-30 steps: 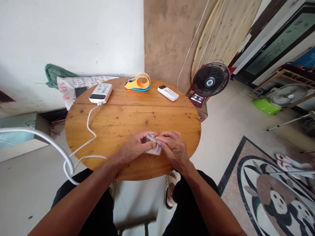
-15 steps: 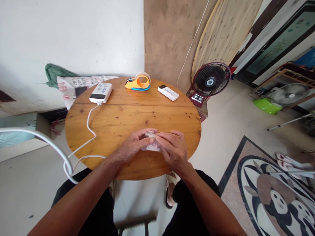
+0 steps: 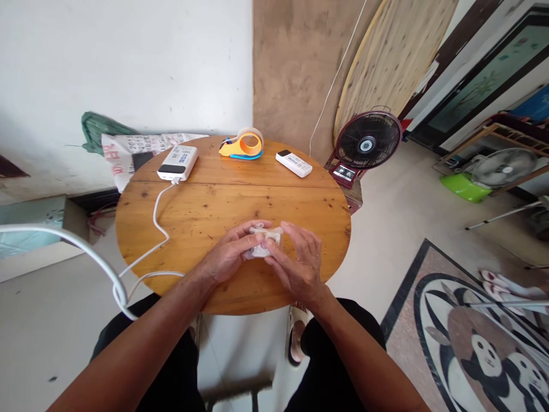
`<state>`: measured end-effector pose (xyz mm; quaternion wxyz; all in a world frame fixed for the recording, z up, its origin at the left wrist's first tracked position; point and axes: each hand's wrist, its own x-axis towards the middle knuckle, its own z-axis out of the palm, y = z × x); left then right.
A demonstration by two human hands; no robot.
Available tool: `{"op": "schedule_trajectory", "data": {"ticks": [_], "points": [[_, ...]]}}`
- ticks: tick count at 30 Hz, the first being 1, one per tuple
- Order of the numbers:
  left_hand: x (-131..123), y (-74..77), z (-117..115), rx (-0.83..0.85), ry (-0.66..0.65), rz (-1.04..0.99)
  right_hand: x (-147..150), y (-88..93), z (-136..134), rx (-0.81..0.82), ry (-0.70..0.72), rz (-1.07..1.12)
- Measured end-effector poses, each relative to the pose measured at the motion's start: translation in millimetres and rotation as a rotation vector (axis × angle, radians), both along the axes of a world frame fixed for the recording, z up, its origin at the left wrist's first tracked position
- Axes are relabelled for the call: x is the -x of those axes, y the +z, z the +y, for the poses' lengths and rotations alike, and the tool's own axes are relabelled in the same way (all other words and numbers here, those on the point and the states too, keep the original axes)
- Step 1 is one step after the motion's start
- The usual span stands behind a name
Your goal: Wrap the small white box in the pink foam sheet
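A: What do we record for the hands?

B: We find the left hand [image 3: 227, 257] partly curled and gripping the small whitish packet [image 3: 266, 249], thumb on its upper face and fingers along its far side. The right hand [image 3: 303, 263] is half open: its thumb presses on the packet, and its other fingers arch loosely to the right. We cannot tell whether the right index fingertip touches the packet's corner.

A: And the packet's position?

B: We place it between the two hands, over the near half of the round wooden table [image 3: 206, 209]. We cannot tell whether its underside rests on the wood.

A: Any change against the frame half a second ago?

B: We note one at the right hand. There its fingers lie over the packet's right side; now they are spread off it, and more of the upper face shows. The left hand keeps its hold.

A: Farther out?

B: Along the far side we log a white device [image 3: 180, 160] with a cable [image 3: 155, 214] plugged in, an orange tape dispenser [image 3: 230, 149] and a smaller white unit [image 3: 295, 164].
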<state>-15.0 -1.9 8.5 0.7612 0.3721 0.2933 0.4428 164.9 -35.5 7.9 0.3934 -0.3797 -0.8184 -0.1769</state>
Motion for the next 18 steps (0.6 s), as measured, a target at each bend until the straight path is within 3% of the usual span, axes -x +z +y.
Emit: {"op": "schedule_trajectory", "data": {"ticks": [13, 18], "points": [[-2.1, -0.6, -1.3, -0.010, 0.045, 0.040, 8.7, -1.9, -5.1, -0.001, 0.055, 0.018], [-1.4, 1.2, -0.9, -0.028, 0.064, 0.074, 2.9, 1.1, -3.6, 0.103, 0.094, 0.252]]}}
